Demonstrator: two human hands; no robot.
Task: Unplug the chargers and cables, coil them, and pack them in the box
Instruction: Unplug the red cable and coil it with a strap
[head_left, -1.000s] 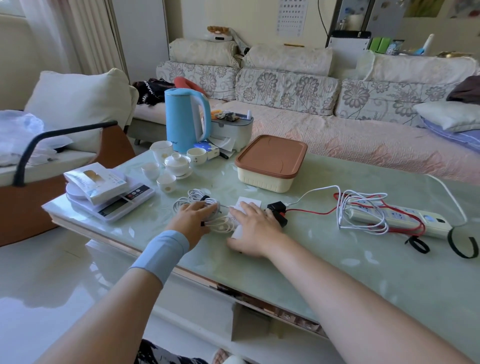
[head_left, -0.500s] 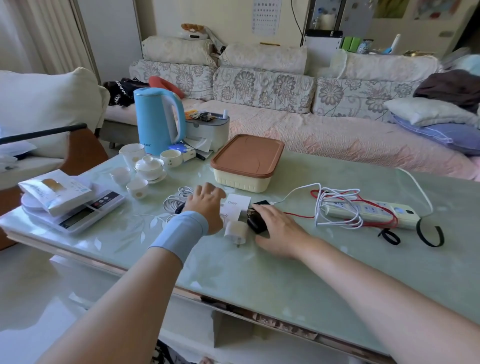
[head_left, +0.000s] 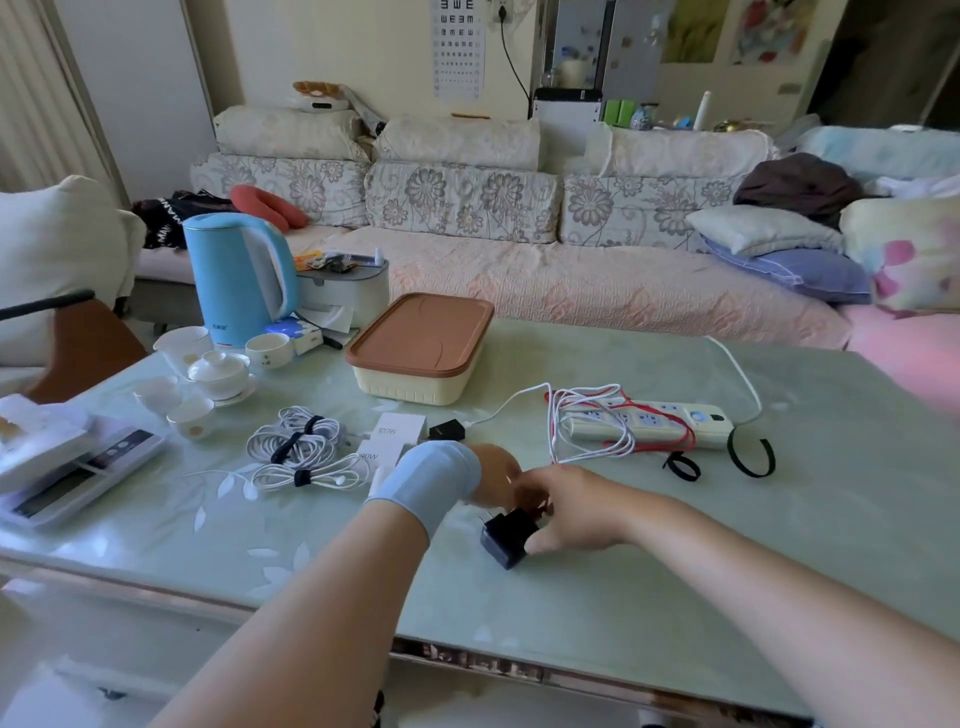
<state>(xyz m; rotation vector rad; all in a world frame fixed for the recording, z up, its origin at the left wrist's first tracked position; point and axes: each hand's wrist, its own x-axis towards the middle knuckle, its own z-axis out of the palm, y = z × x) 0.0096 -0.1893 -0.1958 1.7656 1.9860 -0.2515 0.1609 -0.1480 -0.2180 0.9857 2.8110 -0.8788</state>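
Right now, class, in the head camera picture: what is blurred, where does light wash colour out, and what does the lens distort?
Head view: motion blur smears the left hand and right hand around the black charger; strong daylight washes the sofa pink at far right; the wide lens makes the curtain at left lean.

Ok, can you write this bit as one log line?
right hand: holds black charger | left hand: beside it, grip unclear | box: shut | white cables: coiled

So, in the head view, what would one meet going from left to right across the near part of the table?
kitchen scale → coiled white cables → white 120W charger → black charger → power strip → black strap loop
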